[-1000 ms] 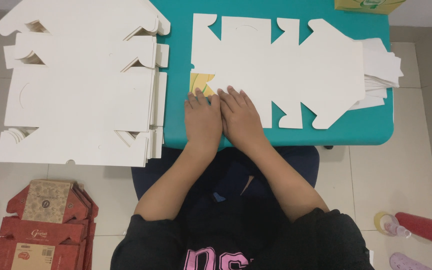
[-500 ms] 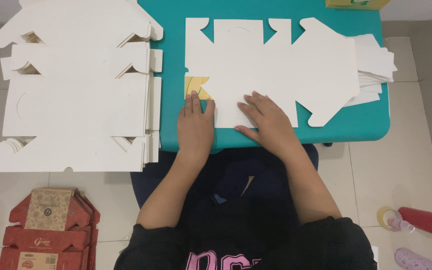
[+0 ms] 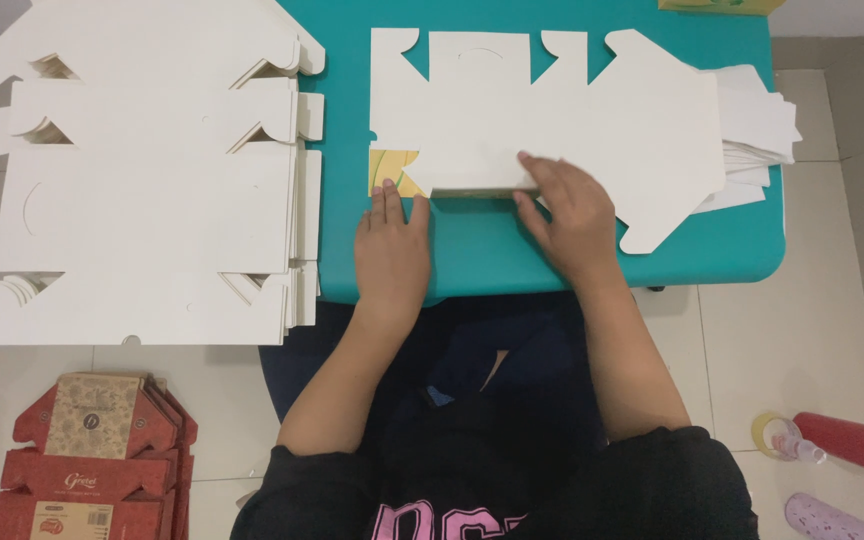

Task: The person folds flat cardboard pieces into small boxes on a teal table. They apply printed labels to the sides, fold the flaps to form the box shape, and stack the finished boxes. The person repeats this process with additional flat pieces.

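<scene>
Teal tabletop (image 3: 512,255) fills the upper middle of the frame, bearing a flat white die-cut carton blank (image 3: 552,110). Left hand (image 3: 392,250) lies flat and empty just below the blank's lower left corner. Right hand (image 3: 572,210) presses spread fingers on its folded lower flap. White blank stacks (image 3: 152,170) fill the upper left.

Stack of white box blanks (image 3: 147,190) at left, red boxes (image 3: 82,470) on floor, tape roll (image 3: 770,432), red tube (image 3: 852,443)
</scene>
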